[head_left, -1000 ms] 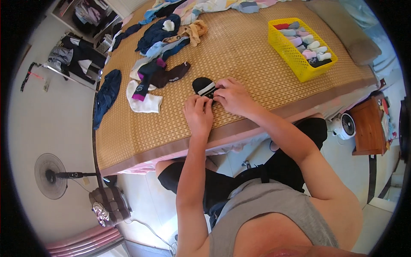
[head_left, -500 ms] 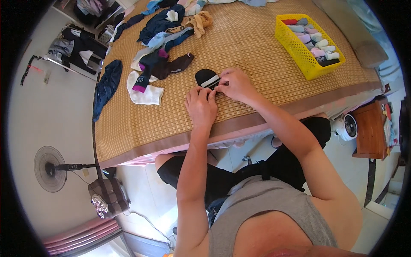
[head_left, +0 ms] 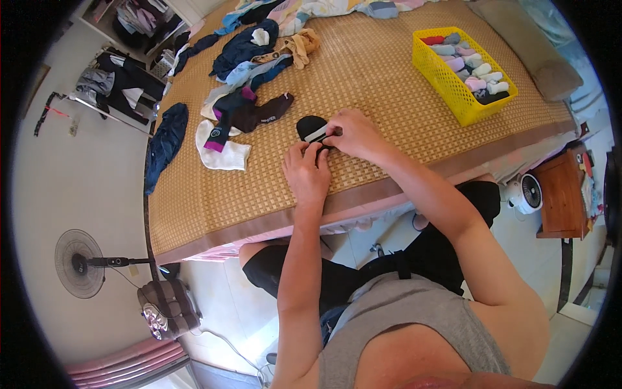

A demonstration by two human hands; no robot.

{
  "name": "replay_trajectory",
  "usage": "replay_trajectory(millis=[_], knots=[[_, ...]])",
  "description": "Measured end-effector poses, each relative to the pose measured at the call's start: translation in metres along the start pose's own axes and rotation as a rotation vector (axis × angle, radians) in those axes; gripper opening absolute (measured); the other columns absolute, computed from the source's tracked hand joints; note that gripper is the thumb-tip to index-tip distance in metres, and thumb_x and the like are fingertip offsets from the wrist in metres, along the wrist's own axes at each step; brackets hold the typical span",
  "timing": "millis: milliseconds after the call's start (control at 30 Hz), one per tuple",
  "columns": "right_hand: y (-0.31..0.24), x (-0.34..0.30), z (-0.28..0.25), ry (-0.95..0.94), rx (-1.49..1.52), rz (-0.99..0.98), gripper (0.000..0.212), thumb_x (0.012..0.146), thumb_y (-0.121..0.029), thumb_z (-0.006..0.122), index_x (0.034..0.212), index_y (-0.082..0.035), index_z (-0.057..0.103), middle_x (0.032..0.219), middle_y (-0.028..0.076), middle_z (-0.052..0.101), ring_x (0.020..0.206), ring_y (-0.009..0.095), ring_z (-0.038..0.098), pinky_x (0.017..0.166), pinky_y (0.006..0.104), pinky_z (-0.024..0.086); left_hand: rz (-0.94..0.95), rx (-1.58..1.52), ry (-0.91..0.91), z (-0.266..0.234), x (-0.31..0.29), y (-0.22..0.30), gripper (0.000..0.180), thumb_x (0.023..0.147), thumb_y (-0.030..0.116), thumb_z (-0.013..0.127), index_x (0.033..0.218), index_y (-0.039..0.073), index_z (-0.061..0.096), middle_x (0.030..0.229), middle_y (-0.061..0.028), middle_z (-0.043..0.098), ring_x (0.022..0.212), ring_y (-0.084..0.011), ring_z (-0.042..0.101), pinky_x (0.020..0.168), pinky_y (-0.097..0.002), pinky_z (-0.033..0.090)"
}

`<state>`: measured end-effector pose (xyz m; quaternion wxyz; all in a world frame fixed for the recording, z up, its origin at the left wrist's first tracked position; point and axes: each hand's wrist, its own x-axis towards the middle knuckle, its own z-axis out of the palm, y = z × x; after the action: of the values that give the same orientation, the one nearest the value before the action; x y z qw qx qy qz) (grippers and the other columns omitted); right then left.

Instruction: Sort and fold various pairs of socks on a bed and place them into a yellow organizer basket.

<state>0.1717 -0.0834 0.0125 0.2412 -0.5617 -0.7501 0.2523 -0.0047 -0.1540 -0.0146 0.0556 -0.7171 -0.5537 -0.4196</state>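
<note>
A black sock (head_left: 311, 124) with white stripes lies folded short on the woven mat, near the bed's front edge. My left hand (head_left: 307, 172) bends over its near end, fingertips pressed on the fabric. From the right, my right hand (head_left: 355, 133) pinches the sock's edge between thumb and fingers. The rest of that edge is hidden under my fingers. Left of my hands lie a dark brown sock (head_left: 262, 115), a dark sock with purple ends (head_left: 223, 126) and a white sock (head_left: 223, 157).
A yellow basket (head_left: 459, 97) with several rolled socks stands at the right on the woven mat (head_left: 382, 71). Clothes (head_left: 249, 48) are heaped at the far left, with dark blue garment (head_left: 166, 148) at the left edge. A standing fan (head_left: 80, 264) and small white fan (head_left: 525, 193) flank the bed.
My fingers have shifted slightly on the sock, and its striped near end looks more covered by my right hand. The whole view has tilted a little; the other socks lie as before.
</note>
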Motion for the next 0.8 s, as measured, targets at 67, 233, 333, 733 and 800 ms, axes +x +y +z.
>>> replay_trajectory(millis=[67,233,333,733,800], knots=[[0.014,-0.011,0.014,0.270,0.123,-0.329,0.017,0.085,-0.020,0.091,0.098,-0.010,0.085,0.117,0.010,0.076,0.116,0.033,0.069,0.101,0.0448,0.055,-0.017,0.049,0.016,0.003,0.000,-0.003,0.021,0.093,0.015,0.086,0.113,0.010,0.083,0.120,-0.0114,0.070,0.112,-0.0347,0.066,0.097,-0.0507,0.050],[0.021,-0.017,0.018,0.249,0.067,-0.469,0.016,0.089,-0.021,0.088,0.105,-0.016,0.086,0.129,0.006,0.072,0.126,0.031,0.065,0.109,0.0468,0.052,-0.048,0.085,0.012,0.007,0.000,-0.007,0.016,0.096,0.018,0.083,0.111,0.011,0.083,0.119,-0.0106,0.070,0.112,-0.0349,0.066,0.097,-0.0501,0.050],[0.022,-0.013,0.018,0.209,0.027,-0.462,0.015,0.091,-0.022,0.087,0.105,-0.015,0.086,0.135,0.006,0.069,0.130,0.032,0.062,0.112,0.0475,0.050,-0.080,0.081,0.006,0.010,0.000,-0.006,0.015,0.098,0.019,0.081,0.110,0.011,0.084,0.120,-0.0103,0.070,0.113,-0.0347,0.066,0.098,-0.0501,0.050],[0.015,-0.004,0.019,0.127,-0.146,-0.399,0.020,0.104,-0.027,0.076,0.117,-0.012,0.080,0.159,0.010,0.055,0.149,0.038,0.048,0.119,0.0533,0.042,-0.092,0.109,-0.016,0.010,0.002,-0.006,0.022,0.096,0.019,0.082,0.115,0.009,0.080,0.127,-0.0122,0.066,0.120,-0.0364,0.061,0.103,-0.0504,0.047],[0.014,-0.007,0.019,0.127,-0.141,-0.404,0.021,0.105,-0.028,0.074,0.117,-0.012,0.080,0.159,0.010,0.055,0.150,0.038,0.047,0.118,0.0539,0.041,-0.094,0.113,-0.036,0.009,0.000,-0.005,0.021,0.096,0.019,0.082,0.114,0.009,0.081,0.129,-0.0125,0.066,0.121,-0.0364,0.060,0.104,-0.0509,0.045]])
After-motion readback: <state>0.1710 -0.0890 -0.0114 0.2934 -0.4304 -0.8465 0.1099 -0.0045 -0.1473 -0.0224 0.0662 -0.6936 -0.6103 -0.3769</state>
